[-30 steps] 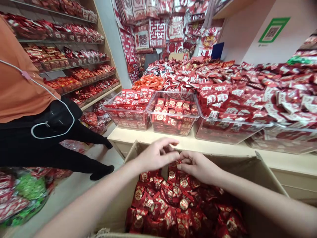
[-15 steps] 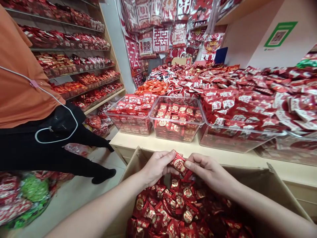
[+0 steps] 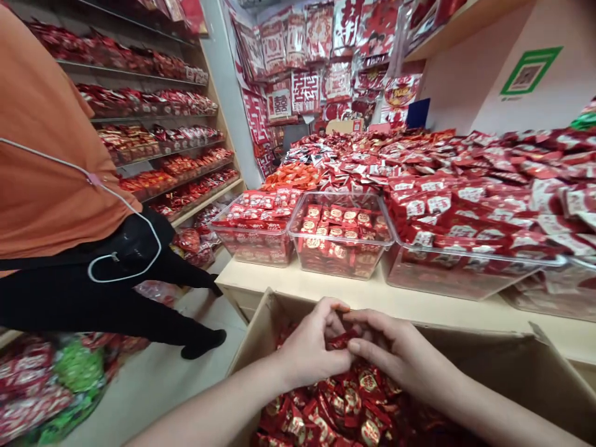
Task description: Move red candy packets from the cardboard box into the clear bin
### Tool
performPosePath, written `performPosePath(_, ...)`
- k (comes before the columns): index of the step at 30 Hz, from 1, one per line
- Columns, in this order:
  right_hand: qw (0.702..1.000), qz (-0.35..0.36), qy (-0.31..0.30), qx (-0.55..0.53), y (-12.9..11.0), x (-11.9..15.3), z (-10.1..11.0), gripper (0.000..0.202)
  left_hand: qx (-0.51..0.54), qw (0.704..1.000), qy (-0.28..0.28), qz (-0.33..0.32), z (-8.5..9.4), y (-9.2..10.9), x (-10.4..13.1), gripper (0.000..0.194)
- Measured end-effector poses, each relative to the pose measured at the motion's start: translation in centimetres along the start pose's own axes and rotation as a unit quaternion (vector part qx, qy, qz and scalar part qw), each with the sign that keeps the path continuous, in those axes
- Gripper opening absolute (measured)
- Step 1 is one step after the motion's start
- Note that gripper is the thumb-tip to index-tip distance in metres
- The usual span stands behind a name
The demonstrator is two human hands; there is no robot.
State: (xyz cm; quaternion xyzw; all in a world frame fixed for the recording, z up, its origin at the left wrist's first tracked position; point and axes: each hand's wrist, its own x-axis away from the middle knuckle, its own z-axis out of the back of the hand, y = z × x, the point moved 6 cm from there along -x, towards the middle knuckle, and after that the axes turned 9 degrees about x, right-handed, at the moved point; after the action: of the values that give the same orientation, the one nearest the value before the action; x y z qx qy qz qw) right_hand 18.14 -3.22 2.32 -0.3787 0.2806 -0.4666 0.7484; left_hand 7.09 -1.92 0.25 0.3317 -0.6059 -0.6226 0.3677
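Over a cardboard box (image 3: 246, 332), my left hand (image 3: 314, 347) curls around a small red packet (image 3: 342, 339), mostly hidden by the fingers. My right hand (image 3: 395, 347) meets it from the other side, thumb and fingers closed on the same packet's right end. Beneath both hands lies a heap of red packets with gold round prints (image 3: 344, 403). Just beyond the box, a clear bin (image 3: 342, 233) holds rows of similar packets.
A light wooden counter (image 3: 302, 282) carries more clear bins and a large pile of red packets (image 3: 465, 155). At the left stands a person in an orange shirt (image 3: 56, 149), before packed shelves (image 3: 158, 118). Bagged goods (image 3: 79, 366) lie on the floor.
Both hands have drawn closer together and wrapped more around the packet, which showed its printed face before. The whole view has shifted, so the scene sits slightly lower and further right.
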Motion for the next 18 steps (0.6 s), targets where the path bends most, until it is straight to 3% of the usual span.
performPosePath(3, 0.998, 0.001, 0.007, 0.056, -0.3, 0.0, 0.1, 0.015, 0.038, 0.999, -0.013, 0.003, -0.5, 0.4, 0.3, 0.047)
performPosePath(8, 0.998, -0.060, 0.026, -0.019, 0.5, -0.4, 1.2, 0.019, 0.106, 0.993, -0.030, 0.030, -0.1, 0.5, -0.3, 0.045)
performPosePath(14, 0.996, 0.033, 0.000, 0.082, -0.6, -0.2, 0.6, 0.014, -0.021, 0.997, -0.064, 0.031, -0.5, 0.1, 0.3, 0.051)
performPosePath(16, 0.992, 0.039, -0.001, 0.124, -0.9, 0.2, 0.9, 0.013, -0.075, 0.995, -0.061, -0.001, -0.1, 1.2, 0.4, 0.041)
performPosePath(18, 0.984, 0.039, 0.042, 0.167, -1.7, 0.5, 2.6, 0.015, -0.151, 0.985, -0.023, -0.079, 1.3, 3.9, 0.1, 0.028)
